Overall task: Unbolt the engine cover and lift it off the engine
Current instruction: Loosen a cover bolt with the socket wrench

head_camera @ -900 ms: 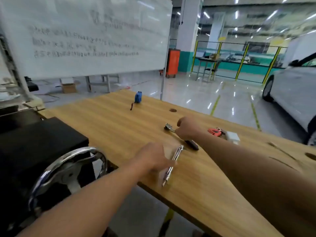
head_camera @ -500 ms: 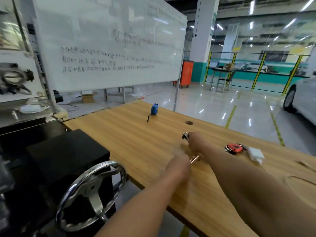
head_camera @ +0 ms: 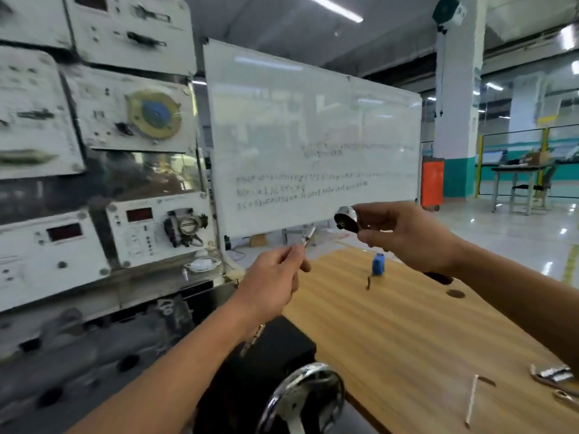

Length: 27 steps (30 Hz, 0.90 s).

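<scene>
The hands are raised in front of the whiteboard (head_camera: 313,136), by its lower edge. The left hand (head_camera: 272,286) has its fingers curled round a slim extension bar (head_camera: 308,236) whose tip points up toward the board. The right hand (head_camera: 407,239) pinches the head of a ratchet (head_camera: 344,219) between thumb and fingers, with the drive side turned toward the bar. The two tools are near each other but apart, not yet joined. On this showing the task is at its very start: the wrench is only being put together, and all the unbolting and lifting is left. The engine cover cannot be made out. Left of the whiteboard and lower, under the panels (head_camera: 125,230), lies a blurred dark mass (head_camera: 94,355) that may be the engine; neither hand touches it. Below the whiteboard a tape measure (head_camera: 378,264) sits on the surface (head_camera: 407,339).
</scene>
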Each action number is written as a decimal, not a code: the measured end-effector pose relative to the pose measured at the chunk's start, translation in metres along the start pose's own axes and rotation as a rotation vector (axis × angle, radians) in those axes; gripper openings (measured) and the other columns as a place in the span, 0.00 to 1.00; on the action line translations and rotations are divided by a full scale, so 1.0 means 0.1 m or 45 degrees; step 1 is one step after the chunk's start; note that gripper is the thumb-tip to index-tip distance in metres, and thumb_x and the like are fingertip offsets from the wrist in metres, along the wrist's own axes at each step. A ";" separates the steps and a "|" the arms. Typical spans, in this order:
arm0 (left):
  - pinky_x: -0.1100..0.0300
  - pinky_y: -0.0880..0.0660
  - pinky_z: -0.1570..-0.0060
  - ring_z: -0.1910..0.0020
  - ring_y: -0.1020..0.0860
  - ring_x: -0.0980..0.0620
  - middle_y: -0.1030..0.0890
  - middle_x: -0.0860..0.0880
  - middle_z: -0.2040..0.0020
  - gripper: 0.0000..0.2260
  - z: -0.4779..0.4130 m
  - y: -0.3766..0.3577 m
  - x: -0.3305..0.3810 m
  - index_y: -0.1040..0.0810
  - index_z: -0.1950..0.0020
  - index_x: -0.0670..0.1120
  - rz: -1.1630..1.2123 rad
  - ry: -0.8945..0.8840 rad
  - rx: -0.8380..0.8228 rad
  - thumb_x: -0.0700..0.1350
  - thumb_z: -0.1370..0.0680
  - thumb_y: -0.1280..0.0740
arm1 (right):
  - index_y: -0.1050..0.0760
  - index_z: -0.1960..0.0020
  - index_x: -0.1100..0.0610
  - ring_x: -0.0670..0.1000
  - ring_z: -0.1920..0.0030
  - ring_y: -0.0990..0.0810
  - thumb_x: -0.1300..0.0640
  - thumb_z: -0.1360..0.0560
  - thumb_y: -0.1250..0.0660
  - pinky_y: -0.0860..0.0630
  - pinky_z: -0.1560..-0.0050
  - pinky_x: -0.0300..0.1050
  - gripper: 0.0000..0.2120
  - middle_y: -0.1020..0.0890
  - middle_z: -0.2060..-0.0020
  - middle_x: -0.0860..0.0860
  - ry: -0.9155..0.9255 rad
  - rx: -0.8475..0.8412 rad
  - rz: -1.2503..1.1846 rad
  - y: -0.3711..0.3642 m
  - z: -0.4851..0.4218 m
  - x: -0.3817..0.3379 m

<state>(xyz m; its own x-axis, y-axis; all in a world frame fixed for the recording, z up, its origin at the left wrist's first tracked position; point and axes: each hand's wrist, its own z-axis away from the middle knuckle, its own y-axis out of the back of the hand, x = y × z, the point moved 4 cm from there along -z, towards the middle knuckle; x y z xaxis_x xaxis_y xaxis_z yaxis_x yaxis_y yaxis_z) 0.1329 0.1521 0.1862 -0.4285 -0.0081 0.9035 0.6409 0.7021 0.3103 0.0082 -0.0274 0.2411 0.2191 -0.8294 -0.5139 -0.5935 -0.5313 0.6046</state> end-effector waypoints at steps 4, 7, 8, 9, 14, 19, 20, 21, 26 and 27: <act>0.69 0.41 0.79 0.79 0.40 0.58 0.37 0.55 0.76 0.18 0.40 0.60 0.14 0.25 0.56 0.44 -0.130 -0.033 0.099 0.55 0.16 0.45 | 0.19 0.43 0.39 0.40 0.56 0.20 0.61 0.24 0.29 0.27 0.51 0.30 0.18 0.17 0.57 0.42 0.215 -0.020 -0.177 -0.44 -0.25 -0.56; 0.69 0.42 0.80 0.79 0.40 0.59 0.37 0.54 0.75 0.18 0.69 0.94 0.20 0.26 0.55 0.42 -0.105 0.007 0.167 0.53 0.16 0.45 | 0.23 0.45 0.33 0.39 0.56 0.20 0.61 0.24 0.29 0.27 0.52 0.29 0.21 0.18 0.58 0.37 0.353 -0.046 -0.257 -0.80 -0.39 -0.95; 0.69 0.42 0.80 0.79 0.40 0.59 0.37 0.54 0.75 0.18 0.78 1.04 0.21 0.26 0.55 0.42 -0.068 0.028 0.175 0.53 0.16 0.45 | 0.24 0.43 0.34 0.39 0.55 0.20 0.61 0.23 0.30 0.27 0.52 0.29 0.22 0.18 0.58 0.35 0.396 -0.058 -0.279 -0.91 -0.43 -1.06; 0.69 0.43 0.80 0.79 0.41 0.58 0.37 0.53 0.74 0.17 0.87 1.13 0.21 0.26 0.55 0.42 -0.033 0.047 0.171 0.53 0.16 0.45 | 0.25 0.42 0.35 0.40 0.55 0.20 0.62 0.23 0.30 0.27 0.53 0.29 0.21 0.18 0.57 0.35 0.436 -0.068 -0.296 -1.01 -0.46 -1.17; 0.65 0.45 0.79 0.76 0.43 0.56 0.37 0.54 0.73 0.17 1.26 1.54 0.20 0.24 0.55 0.47 0.086 0.117 0.130 0.59 0.21 0.42 | 0.25 0.41 0.35 0.37 0.58 0.20 0.62 0.24 0.30 0.28 0.56 0.26 0.23 0.18 0.55 0.34 0.604 -0.056 -0.346 -1.37 -0.53 -1.58; 0.67 0.45 0.81 0.78 0.44 0.57 0.40 0.54 0.73 0.18 1.51 1.82 0.23 0.24 0.60 0.49 0.481 0.096 -0.046 0.60 0.20 0.42 | 0.23 0.36 0.44 0.41 0.64 0.22 0.65 0.24 0.30 0.29 0.61 0.29 0.21 0.19 0.59 0.40 0.765 -0.044 -0.441 -1.57 -0.58 -2.00; 0.68 0.45 0.81 0.79 0.44 0.58 0.40 0.55 0.74 0.18 1.54 1.86 0.25 0.25 0.61 0.49 0.576 0.107 -0.107 0.60 0.20 0.42 | 0.24 0.36 0.43 0.41 0.63 0.22 0.65 0.23 0.30 0.28 0.60 0.30 0.22 0.20 0.59 0.39 0.803 -0.059 -0.442 -1.59 -0.60 -2.09; 0.68 0.46 0.82 0.79 0.45 0.58 0.41 0.55 0.74 0.19 1.58 1.89 0.26 0.27 0.62 0.49 0.664 0.126 -0.170 0.61 0.21 0.43 | 0.25 0.36 0.43 0.41 0.62 0.23 0.65 0.24 0.30 0.28 0.60 0.31 0.22 0.20 0.59 0.38 0.832 -0.079 -0.450 -1.61 -0.62 -2.18; 0.68 0.53 0.81 0.80 0.47 0.57 0.44 0.54 0.74 0.18 1.76 2.09 0.31 0.29 0.64 0.49 0.931 0.136 -0.464 0.60 0.21 0.43 | 0.26 0.34 0.53 0.41 0.53 0.21 0.65 0.23 0.30 0.25 0.51 0.35 0.20 0.19 0.51 0.42 1.091 -0.066 -0.374 -1.73 -0.61 -2.52; 0.69 0.51 0.81 0.80 0.47 0.57 0.43 0.54 0.74 0.18 1.78 2.15 0.31 0.29 0.64 0.49 0.893 0.121 -0.452 0.60 0.22 0.42 | 0.26 0.33 0.55 0.43 0.52 0.21 0.66 0.23 0.31 0.25 0.50 0.35 0.20 0.18 0.50 0.47 1.153 -0.031 -0.316 -1.77 -0.61 -2.56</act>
<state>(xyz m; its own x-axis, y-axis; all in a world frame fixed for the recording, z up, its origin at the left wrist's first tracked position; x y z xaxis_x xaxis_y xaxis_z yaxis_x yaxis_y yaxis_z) 0.1440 0.4297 0.2279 0.1961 0.2803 0.9397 0.9132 0.2970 -0.2792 0.1041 0.2685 0.3026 0.8627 -0.5047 0.0333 -0.4347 -0.7062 0.5589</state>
